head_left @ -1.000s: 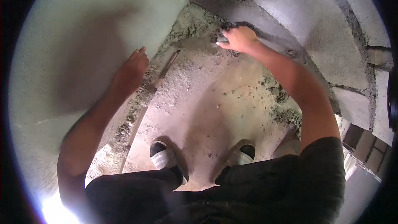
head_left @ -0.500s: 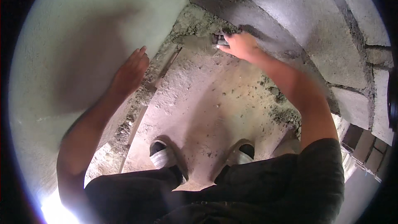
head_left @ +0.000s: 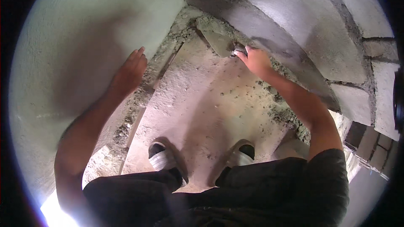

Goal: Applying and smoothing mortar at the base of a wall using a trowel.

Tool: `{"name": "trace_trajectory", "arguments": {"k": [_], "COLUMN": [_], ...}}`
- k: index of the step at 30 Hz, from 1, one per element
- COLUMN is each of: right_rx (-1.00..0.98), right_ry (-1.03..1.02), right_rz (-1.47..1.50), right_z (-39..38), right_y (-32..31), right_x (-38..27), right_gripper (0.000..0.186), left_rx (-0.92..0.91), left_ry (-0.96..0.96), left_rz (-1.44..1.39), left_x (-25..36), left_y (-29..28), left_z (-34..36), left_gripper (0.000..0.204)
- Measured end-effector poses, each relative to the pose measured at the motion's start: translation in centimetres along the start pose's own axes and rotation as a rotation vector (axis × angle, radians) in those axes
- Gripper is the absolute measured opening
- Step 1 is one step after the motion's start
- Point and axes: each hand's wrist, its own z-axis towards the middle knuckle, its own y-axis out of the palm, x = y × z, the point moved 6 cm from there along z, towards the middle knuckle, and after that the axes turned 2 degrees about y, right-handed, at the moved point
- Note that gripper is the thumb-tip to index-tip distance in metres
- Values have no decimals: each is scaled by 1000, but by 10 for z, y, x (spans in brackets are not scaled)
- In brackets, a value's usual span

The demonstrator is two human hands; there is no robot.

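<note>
A trowel [head_left: 217, 43] with a flat grey blade is in my right hand [head_left: 257, 61], whose fingers wrap round its handle. The blade lies low over the crumbly mortar [head_left: 191, 17] in the corner where the two walls meet the floor. Its handle is mostly hidden by my fingers. On the left, my left hand [head_left: 131, 71] is held beside the smooth plastered wall [head_left: 101, 12], its fingers stretched out and nothing in them. Whether its fingertips touch the wall I cannot tell.
A grey block wall [head_left: 303, 21] with mortar joints curves along the right. Loose mortar lumps [head_left: 290, 115] lie at its foot. A narrow strip [head_left: 164, 71] and rubble run along the left wall. My sandalled feet [head_left: 164, 159] stand on the dusty concrete floor [head_left: 202, 105].
My right hand has moved slightly right and nearer to me, and the trowel blade has turned so its tip points further up into the corner. My left hand has stayed nearly still.
</note>
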Motion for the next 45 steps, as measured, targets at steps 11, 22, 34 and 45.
{"name": "trace_trajectory", "arguments": {"k": [11, 22, 34, 45], "right_rx": [-81, -492, -319, -313], "right_ry": [328, 433, 1008, 312], "right_rz": [644, 1261, 1790, 632], "right_z": [-48, -18, -144, -218], "right_y": [34, 34, 32, 43], "right_x": [18, -58, -33, -19], "right_gripper": [75, 58, 60, 63], "left_rx": [141, -87, 29, -198], "left_ry": [26, 17, -159, 11], "left_rz": [-44, -96, -481, -721], "left_x": [0, -3, 0, 65], "left_y": [-19, 8, -31, -18], "left_z": [-4, 1, 20, 46], "left_gripper": [34, 34, 49, 55]}}
